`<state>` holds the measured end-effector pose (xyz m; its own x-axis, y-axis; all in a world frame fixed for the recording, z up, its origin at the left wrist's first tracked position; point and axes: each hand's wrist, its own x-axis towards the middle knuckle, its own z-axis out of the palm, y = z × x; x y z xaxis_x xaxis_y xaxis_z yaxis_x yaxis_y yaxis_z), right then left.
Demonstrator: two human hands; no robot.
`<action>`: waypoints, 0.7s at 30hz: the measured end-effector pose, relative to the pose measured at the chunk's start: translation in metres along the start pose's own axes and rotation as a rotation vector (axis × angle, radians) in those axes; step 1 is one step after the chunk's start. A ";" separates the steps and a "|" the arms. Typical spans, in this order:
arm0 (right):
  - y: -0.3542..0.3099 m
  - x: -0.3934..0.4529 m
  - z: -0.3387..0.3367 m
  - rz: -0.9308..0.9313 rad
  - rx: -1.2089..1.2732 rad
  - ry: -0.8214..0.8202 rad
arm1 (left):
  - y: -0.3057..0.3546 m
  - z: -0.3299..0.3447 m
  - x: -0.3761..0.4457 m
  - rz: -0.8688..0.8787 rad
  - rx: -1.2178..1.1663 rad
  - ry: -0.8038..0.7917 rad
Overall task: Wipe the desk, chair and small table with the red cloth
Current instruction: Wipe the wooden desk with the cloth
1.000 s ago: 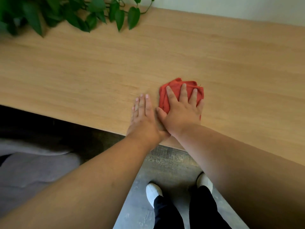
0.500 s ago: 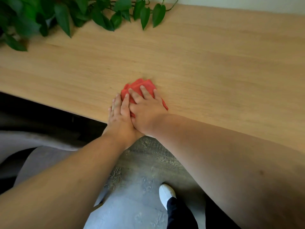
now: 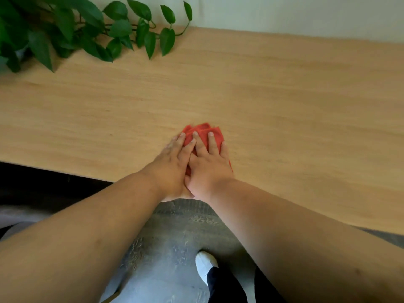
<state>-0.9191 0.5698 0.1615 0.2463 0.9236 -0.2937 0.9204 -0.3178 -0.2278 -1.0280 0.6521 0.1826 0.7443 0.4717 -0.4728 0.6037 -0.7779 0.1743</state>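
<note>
The red cloth (image 3: 204, 129) lies bunched on the light wooden desk (image 3: 284, 106), a short way in from its front edge. My right hand (image 3: 207, 169) presses flat on top of it with the fingers spread, covering most of it. Beside it, my left hand (image 3: 170, 162) touches the right hand, and its fingers lie over the cloth's left part. Only the cloth's far edge and a strip on the right show.
A leafy green plant (image 3: 65, 33) trails over the desk's far left corner. A pale wall (image 3: 284, 14) runs behind the desk. Below the front edge are grey floor, my white shoe (image 3: 205, 265) and a grey seat (image 3: 13, 224) at lower left.
Both hands slid the cloth left along the desk's front edge, then pushed it farther in from the edge. My left hand moved from the bare desk onto the cloth.
</note>
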 end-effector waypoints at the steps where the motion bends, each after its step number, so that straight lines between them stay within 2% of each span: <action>1: 0.013 -0.006 -0.001 0.031 0.006 0.004 | 0.013 -0.002 0.007 0.023 0.010 -0.020; 12: 0.126 -0.061 -0.005 0.239 0.044 0.077 | 0.136 -0.010 0.060 0.225 0.182 -0.085; 18: 0.181 -0.088 -0.012 0.305 0.044 0.107 | 0.191 -0.008 0.084 0.268 0.182 -0.096; 21: 0.212 -0.101 -0.016 0.361 0.111 0.161 | 0.216 -0.002 0.094 0.232 0.134 -0.075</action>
<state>-0.7439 0.4126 0.1577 0.5997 0.7678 -0.2256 0.7303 -0.6404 -0.2380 -0.8275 0.5296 0.1781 0.8320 0.2460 -0.4973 0.3725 -0.9119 0.1722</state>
